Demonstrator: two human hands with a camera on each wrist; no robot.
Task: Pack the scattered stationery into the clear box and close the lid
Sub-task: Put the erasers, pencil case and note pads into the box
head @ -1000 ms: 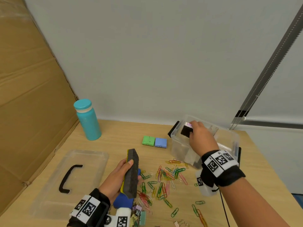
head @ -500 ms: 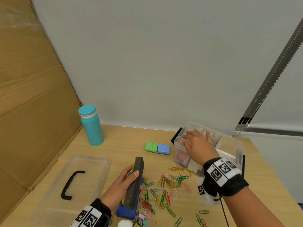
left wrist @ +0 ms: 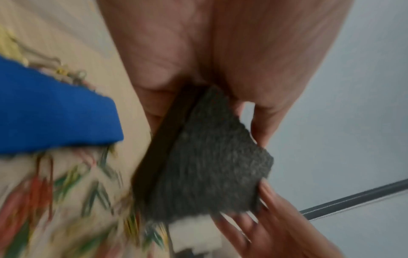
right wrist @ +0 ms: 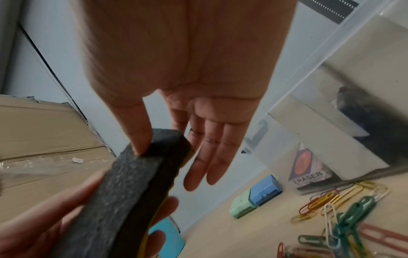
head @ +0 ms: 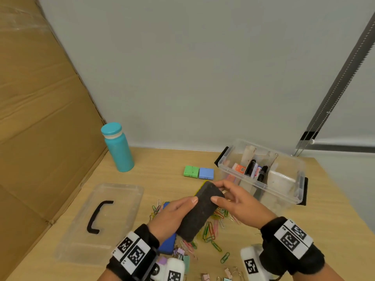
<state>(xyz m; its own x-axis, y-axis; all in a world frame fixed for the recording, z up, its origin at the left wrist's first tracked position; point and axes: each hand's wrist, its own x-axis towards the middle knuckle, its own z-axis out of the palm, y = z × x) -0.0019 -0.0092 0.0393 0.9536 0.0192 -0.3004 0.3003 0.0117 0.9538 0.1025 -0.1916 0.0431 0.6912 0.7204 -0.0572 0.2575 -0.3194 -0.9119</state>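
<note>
A dark grey felt board eraser (head: 199,211) with a yellow back is held over the table between both hands. My left hand (head: 172,214) grips its near end, thumb on the felt (left wrist: 209,165). My right hand (head: 233,201) pinches its far end (right wrist: 141,172), thumb on top and fingers behind. The clear box (head: 261,185) stands open at the right, holding markers, a small orange pack and a white block. Its clear lid (head: 97,220) with a black handle lies at the left. Coloured paper clips (head: 213,230) are scattered under the hands.
A blue eraser (head: 167,243) lies under my left wrist, with binder clips (head: 182,253) near the front edge. A green and a blue small box (head: 198,172) sit mid-table. A teal bottle (head: 118,148) stands back left beside a cardboard sheet (head: 40,118).
My right hand has left the clear box and come left to take the far end of the board eraser. My left hand has raised and turned the eraser felt side up.
</note>
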